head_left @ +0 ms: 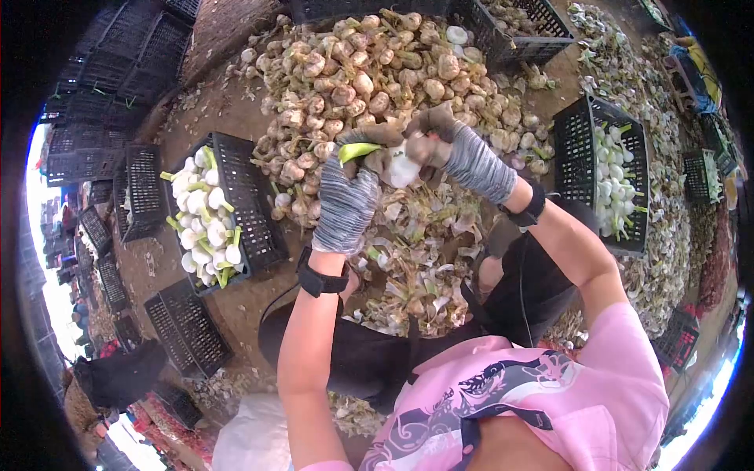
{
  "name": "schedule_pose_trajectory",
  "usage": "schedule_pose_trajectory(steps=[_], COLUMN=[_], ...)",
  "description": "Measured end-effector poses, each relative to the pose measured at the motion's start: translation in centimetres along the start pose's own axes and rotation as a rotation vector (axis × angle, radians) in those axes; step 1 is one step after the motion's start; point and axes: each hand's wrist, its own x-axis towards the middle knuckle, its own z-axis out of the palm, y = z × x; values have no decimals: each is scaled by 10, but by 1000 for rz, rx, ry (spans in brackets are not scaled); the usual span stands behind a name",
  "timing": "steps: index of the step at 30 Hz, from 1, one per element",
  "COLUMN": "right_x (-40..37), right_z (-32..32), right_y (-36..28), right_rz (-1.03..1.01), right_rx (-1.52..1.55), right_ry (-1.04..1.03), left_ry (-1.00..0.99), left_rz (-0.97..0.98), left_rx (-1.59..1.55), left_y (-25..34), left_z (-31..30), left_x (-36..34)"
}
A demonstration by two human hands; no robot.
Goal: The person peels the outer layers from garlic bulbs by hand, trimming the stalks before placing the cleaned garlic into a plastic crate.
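Note:
Over the pile's near edge, my two gloved hands meet at a white garlic bulb. My left hand, in a grey striped glove with darkened fingers, is closed around its stem side. The green stem sticks out to the left above those fingers. My right hand, gloved alike, has its fingers bent against the bulb's other side. A small reddish spot shows at the right fingers; what it belongs to is hidden. Behind the hands lies a heap of unpeeled garlic. Loose skins cover the ground below them.
A black crate of peeled white garlic with green stems stands tilted at left. Another such crate is at right. A crate of skins sits behind the heap. Stacked dark crates line the far left.

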Motion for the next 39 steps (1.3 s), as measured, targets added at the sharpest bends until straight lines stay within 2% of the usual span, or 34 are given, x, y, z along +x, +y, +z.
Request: schedule_pose_trajectory(steps=[6, 8, 9, 12, 13, 14, 16, 17, 18, 20, 21, 22, 24, 25, 26, 28, 29, 30, 31, 32, 33, 34, 36, 37, 38, 39], right_x=[-4, -3, -5, -7, -11, -11, -11, -13, -10, 1, 1, -2, -7, -7, -5, -5, 0, 4, 16, 31, 49, 71, 118, 143, 168, 185], right_z=[-14, -17, -15, -15, -12, -9, 0, 3, 0, -12, -17, -18, -14, -13, -11, -12, -16, -27, -33, -41, -54, -73, -122, -151, -178, -199], right_y=[-7, -4, -4, -8, -7, -5, -2, -10, -5, 10, 13, 15, 17, 27, 25, 18, 22, 48, 58, 68, 85, 110, 171, 205, 242, 264], right_rz=[18, 50, 49, 83, -43, -45, -72, -80, -79, -109, -15, -21, -88, -26, -29, 257, 160, 115, 178, 235, 245, 251, 197, 115, 40, 301], right_rx=[-16, 86, 188, 158, 117, 116, -64, 32, 34, -155, -330, -328, -510, -317, -314, -644, -881, -904, -935, -964, -999, -1083, -1416, -1689, -1928, -1305], right_ry=[-135, -179, -160, -72, 21, 20, 56, 80, 81, 139, -5, 1, -476, -650, -656, -752, -694, -504, -401, -299, -187, -98, -47, -108, -167, 355], left_ry=[14, 32, 45, 41, 31, 33, -13, -39, -40, 54, 98, 93, 46, 61, 67, 98, 70, 123, 173, 181, 331, 217, 221, 263, 160, 162], left_rz=[-13, -11, 46, 136, 169, 171, 269, 167, 165, -122, -237, -234, -163, -395, -393, -447, -483, -477, -478, -583, -676, -707, -699, -734, -708, -721], left_rx=[172, 212, 199, 194, 206, 206, 465, 237, 238, -600, -780, -774, -680, -1249, -1246, -1236, -1418, -1309, -1196, -1449, -1315, -1342, -1174, -1246, -1098, -1045], left_y=[-4, -10, -10, -3, 0, -3, -10, 2, 1, 2, 4, 0, -19, -25, -28, -34, -10, -18, -26, -26, -7, -15, -30, -13, -30, -31], left_z=[-6, -8, -6, 2, 3, 3, 0, 5, 4, 0, -1, -4, -14, -20, -22, -18, -8, -8, -8, -9, -4, -6, -1, 11, 5, 6], left_x=[-1, 1, 2, 4, 4, 4, 1, 0, 0, 2, -2, -5, -10, -9, -8, -8, -3, -2, -1, -1, -1, -2, -10, -11, -14, -17])
